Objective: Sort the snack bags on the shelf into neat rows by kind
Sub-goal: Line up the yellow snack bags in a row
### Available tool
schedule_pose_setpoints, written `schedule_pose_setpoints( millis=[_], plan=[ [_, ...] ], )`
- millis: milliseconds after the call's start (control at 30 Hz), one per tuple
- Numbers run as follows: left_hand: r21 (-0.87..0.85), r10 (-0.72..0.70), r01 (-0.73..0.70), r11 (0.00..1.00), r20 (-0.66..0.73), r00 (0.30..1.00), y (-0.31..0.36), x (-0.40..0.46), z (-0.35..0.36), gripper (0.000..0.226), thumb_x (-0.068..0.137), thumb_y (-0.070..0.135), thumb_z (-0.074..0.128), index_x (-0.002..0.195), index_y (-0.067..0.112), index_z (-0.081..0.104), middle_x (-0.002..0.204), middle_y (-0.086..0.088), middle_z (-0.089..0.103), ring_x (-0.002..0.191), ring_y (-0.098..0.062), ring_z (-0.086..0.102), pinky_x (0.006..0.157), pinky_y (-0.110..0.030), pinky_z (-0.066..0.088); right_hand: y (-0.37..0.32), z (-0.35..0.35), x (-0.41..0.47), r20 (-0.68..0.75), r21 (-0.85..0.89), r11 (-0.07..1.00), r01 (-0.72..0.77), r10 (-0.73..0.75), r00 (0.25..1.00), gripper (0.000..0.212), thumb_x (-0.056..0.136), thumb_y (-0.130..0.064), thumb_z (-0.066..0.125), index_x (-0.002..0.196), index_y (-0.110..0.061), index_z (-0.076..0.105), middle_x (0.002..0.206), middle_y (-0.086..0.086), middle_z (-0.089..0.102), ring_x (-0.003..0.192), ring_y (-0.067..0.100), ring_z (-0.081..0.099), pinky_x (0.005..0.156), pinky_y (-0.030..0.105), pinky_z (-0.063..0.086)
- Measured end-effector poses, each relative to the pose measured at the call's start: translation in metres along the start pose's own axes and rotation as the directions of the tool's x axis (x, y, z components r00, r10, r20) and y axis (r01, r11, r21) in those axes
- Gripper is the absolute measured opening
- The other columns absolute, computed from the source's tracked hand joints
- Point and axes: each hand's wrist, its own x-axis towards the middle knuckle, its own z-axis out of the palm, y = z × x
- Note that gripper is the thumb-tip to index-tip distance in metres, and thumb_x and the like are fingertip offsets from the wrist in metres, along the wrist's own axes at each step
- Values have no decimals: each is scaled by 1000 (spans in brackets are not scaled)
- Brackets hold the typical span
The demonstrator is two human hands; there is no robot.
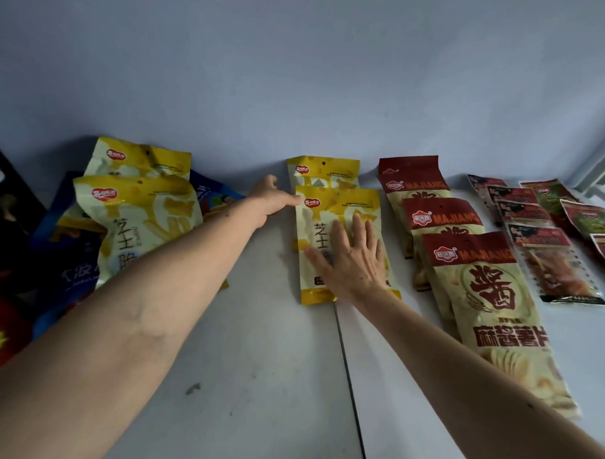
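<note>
Both hands touch the front yellow bag on the shelf.

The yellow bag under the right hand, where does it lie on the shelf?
In the head view, the yellow bag lies mid-shelf, overlapping another yellow bag behind it, left of the red bags.

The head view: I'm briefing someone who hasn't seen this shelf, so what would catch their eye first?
Two bare arms reach in: the right hand lies flat on the front yellow bag in the middle, while the left hand touches that bag's upper left corner. Right of it runs a neat overlapping row of red-topped bags. At far left, two more yellow bags sit loosely piled on blue bags.
</note>
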Motion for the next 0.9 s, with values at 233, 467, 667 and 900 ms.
schedule_pose_setpoints(
  millis=[233,467,667,900],
  plan=[
    [11,94,-93,996,-90,992,1,-66,-49,59,81,14,76,134,7,51,131,-7,60,117,-19,59,93,-31,49,-48,-14,-7,-161,168,976,138,-111,981,62,96,-53,33,142,-12,40,157,12,25,145,32,16,116,42,16],
    [458,289,-83,885,-400,870,-13,-119,-146,44,74,23,80,115,19,65,120,0,66,111,-16,61,92,-27,49,-140,-8,1,135,491,868,77,-164,977,61,83,-54,61,132,-20,50,128,4,54,120,24,51,86,29,39],
    [583,29,321,746,-510,860,-38,-120,-212,85,80,43,70,147,20,24,148,-22,30,137,-39,30,108,-45,36,-194,29,14,388,575,806,-140,-118,914,139,22,-94,63,138,-21,43,130,2,58,113,24,59,93,42,53],
    [237,-141,301,924,-518,844,-45,-111,-217,84,72,26,81,138,1,36,133,-12,54,120,-28,55,93,-33,50,-205,30,12,349,409,902,-139,-14,937,118,54,-60,85,144,-8,29,141,11,43,130,30,42,107,43,40]
  ],
)
